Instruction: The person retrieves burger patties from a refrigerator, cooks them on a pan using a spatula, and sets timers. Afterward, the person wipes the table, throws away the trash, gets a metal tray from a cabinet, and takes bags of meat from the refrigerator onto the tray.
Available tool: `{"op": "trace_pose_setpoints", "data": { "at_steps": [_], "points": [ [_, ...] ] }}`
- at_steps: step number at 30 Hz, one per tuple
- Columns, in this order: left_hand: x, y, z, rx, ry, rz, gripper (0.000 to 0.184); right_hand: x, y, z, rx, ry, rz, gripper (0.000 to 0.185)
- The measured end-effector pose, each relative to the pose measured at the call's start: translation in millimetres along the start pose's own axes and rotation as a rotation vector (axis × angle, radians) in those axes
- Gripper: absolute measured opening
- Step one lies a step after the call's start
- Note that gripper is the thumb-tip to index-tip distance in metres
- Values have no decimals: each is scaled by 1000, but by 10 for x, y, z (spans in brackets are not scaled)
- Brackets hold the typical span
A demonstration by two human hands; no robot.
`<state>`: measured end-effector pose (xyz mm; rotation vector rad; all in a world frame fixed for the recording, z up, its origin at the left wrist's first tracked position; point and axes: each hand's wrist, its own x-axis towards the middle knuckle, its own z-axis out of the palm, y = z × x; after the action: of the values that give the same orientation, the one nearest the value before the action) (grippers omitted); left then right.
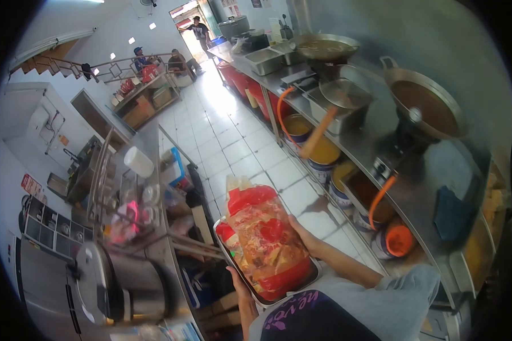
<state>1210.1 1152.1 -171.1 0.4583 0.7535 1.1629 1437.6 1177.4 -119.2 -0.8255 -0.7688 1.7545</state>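
A metal tray (226, 254) is held in front of the dark apron, tilted in view. On it lies a bulging clear and red plastic package (264, 241) with orange-red contents that I cannot make out. My left hand (243, 295) grips the tray's lower left side, its thumb up along the edge. At the right side my right hand (303, 236) is wrapped round the tray and package, with most of its fingers hidden beneath.
The right counter (352, 139) carries two woks (426, 108) and a wooden-handled strainer (318, 133), with buckets (324, 153) below. A shelf table (153, 227) and large steel pot (122, 284) stand left. Several people (200, 35) are far back. Tiled floor (227, 136) runs between.
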Motion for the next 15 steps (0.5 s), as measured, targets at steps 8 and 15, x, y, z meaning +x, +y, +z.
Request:
{"op": "trace_pose_setpoints", "data": {
  "at_steps": [8,15],
  "points": [
    [1846,872,-141,20,78,143,70,2319,-547,9,-58,-47,49,72],
    [3949,1762,250,187,-41,38,66,4257,-1132,-392,36,24,-19,70]
  ]
}}
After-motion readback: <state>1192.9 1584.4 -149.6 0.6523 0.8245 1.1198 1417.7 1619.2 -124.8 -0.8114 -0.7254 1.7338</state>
